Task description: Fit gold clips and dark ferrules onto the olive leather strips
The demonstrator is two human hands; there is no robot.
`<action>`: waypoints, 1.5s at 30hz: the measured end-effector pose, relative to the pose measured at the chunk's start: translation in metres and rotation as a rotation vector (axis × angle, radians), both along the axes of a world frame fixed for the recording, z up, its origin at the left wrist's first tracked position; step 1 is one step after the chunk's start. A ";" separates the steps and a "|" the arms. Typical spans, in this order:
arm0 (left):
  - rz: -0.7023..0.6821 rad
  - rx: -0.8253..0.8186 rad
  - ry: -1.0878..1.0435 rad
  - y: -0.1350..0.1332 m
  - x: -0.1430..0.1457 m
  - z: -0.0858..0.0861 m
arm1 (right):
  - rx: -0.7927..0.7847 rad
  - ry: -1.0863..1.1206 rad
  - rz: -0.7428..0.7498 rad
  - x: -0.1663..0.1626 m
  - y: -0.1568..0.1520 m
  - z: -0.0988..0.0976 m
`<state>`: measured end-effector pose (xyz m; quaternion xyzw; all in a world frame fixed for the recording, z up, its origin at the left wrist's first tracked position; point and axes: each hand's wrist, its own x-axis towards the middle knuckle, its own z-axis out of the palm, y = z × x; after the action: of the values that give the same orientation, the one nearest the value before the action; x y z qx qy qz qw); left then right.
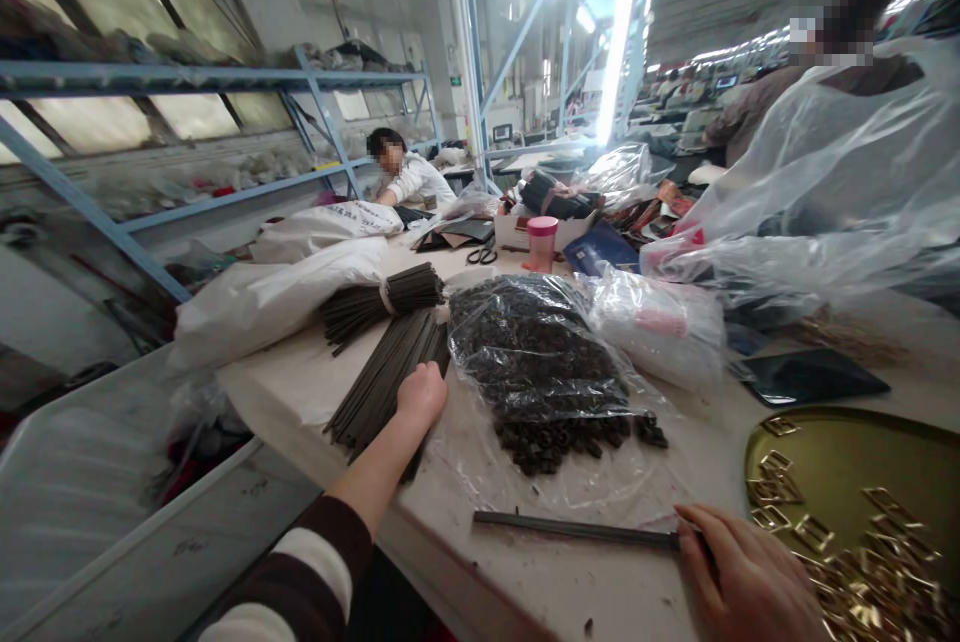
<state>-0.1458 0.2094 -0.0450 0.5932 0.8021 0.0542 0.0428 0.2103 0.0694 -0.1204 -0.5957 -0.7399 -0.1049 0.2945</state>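
My left hand (421,392) is closed in a fist at the right side of a loose pile of long dark strips (382,372). Its fingertips face away, so what they grip is hidden. My right hand (750,567), low on the right, pinches the end of a thin stack of dark strips (574,524) lying flat near the table's front edge. Between the hands, a clear plastic bag (532,332) holds many small black loops, and some loops (555,447) spill from its mouth. Beyond the loose pile lies a tied bundle of dark strips (386,300).
A gold tray (847,432) with many metal buckles stands at the right. Scissors (482,254), a pink-lidded jar (541,244) and a filled plastic bag (652,322) sit farther back. White sacks (277,297) line the left. Two people (420,177) are beyond the table.
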 end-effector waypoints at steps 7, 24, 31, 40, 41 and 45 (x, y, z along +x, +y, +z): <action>-0.073 0.105 -0.152 -0.030 0.002 0.042 | -0.012 0.146 0.009 -0.003 -0.008 0.009; -0.553 -0.600 -1.214 -0.206 0.138 0.034 | -0.753 1.704 0.151 -0.045 -0.074 0.076; -0.237 -0.716 -1.725 -0.200 0.155 0.031 | -0.952 1.999 0.198 -0.055 -0.076 0.074; -0.178 -0.721 -1.835 -0.197 0.157 0.026 | -1.021 2.255 0.170 -0.057 -0.069 0.067; -0.173 -0.721 -1.827 -0.196 0.157 0.026 | -1.015 2.255 0.172 -0.056 -0.069 0.066; -0.132 -0.740 -1.794 -0.194 0.156 0.023 | -1.005 2.240 0.192 -0.054 -0.067 0.063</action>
<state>0.0101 0.0156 -0.0224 0.3244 0.4028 0.2282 0.8249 0.1566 0.0028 -0.0577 -0.3474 -0.0779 0.7824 0.5111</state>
